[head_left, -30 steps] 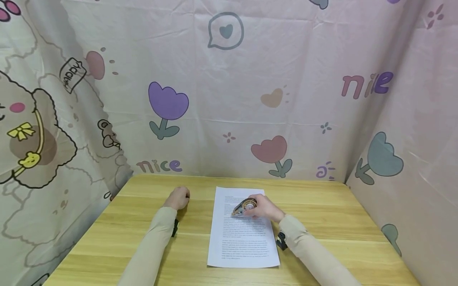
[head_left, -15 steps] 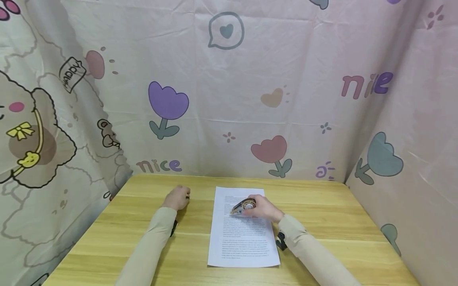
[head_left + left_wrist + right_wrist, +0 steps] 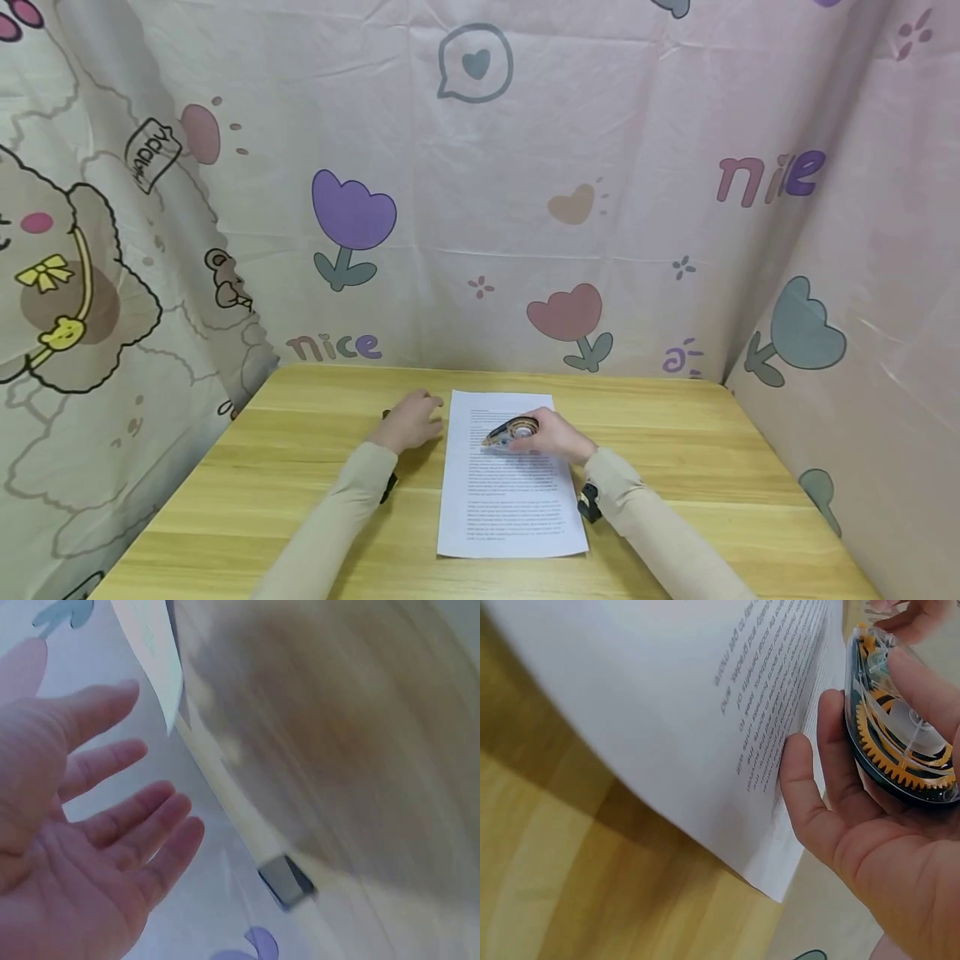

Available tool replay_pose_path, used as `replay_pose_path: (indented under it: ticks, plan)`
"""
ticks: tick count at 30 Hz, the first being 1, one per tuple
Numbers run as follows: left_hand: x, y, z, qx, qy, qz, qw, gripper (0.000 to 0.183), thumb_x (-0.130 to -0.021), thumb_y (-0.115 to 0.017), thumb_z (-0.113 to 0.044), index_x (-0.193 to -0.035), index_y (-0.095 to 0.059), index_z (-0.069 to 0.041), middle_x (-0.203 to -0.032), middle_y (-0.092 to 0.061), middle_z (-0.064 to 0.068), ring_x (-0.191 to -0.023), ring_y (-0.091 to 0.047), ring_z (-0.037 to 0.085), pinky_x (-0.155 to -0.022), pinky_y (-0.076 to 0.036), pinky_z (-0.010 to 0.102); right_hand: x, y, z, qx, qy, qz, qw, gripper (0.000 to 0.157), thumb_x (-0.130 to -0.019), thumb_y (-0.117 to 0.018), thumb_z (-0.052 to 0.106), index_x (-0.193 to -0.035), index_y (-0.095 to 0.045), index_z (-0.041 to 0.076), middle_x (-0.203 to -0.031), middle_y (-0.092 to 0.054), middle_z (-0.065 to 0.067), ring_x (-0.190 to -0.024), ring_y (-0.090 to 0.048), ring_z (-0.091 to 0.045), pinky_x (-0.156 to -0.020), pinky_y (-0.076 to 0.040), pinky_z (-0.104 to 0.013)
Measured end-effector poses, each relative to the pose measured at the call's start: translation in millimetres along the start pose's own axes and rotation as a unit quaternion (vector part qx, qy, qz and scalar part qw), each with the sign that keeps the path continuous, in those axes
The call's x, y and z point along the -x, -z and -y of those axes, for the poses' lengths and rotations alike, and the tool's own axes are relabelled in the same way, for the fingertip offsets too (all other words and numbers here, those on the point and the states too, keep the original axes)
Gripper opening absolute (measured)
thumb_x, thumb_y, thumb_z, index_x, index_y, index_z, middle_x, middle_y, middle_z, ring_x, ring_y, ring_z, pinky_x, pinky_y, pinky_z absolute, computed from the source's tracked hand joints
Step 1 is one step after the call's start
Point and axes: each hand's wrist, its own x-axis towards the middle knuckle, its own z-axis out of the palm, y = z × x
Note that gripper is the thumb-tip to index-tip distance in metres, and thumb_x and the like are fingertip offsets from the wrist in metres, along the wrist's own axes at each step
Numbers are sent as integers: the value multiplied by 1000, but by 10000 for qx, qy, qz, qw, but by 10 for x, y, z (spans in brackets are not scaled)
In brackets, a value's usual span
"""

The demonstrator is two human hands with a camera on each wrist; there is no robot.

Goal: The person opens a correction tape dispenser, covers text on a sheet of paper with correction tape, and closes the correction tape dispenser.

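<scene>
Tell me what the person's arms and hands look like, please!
Both arms wear long, plain, pale beige sleeves, the left sleeve and the right sleeve, each ending at the wrist. The left hand and right hand wear no gloves. A small black device shows by the left wrist and another by the right.

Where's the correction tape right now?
In the head view, the correction tape is in the right grip, over the upper half of the printed sheet, to the right of the left grip.
</scene>
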Motion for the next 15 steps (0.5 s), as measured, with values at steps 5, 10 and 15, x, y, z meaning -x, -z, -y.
replay_pose_path:
  ticks: [5, 10, 15]
  plan:
    - [-6, -43, -116, 147, -165, 499, 9985, 52, -91, -71, -25, -135, -57, -2, -136, -55, 21, -122, -56, 36, -105, -47, 49, 10, 17, -15, -177, 5, 124, 9998, 29, -82, -79, 20, -108, -71, 9, -93, -72, -3, -78, -63, -13, -69, -54, -29]
    - [-24, -90, -157, 265, -294, 783, 9961, 62, -86, -75, -34, -137, -55, -6, -141, -53, 17, -130, -51, 34, -111, -41, 50, 7, 10, -29, -311, 36, 127, 9994, 28, -83, -78, 17, -109, -72, 9, -95, -73, -4, -79, -63, -14, -69, -55, -29]
    - [-41, -165, -197, 271, -478, 1023, 9932, 75, -78, -81, -40, -138, -54, -4, -145, -50, 18, -134, -47, 36, -113, -38, 50, 0, -10, -43, -251, -8, 22, 9997, 30, -82, -79, 17, -109, -71, 8, -93, -72, -3, -78, -63, -13, -68, -55, -28]
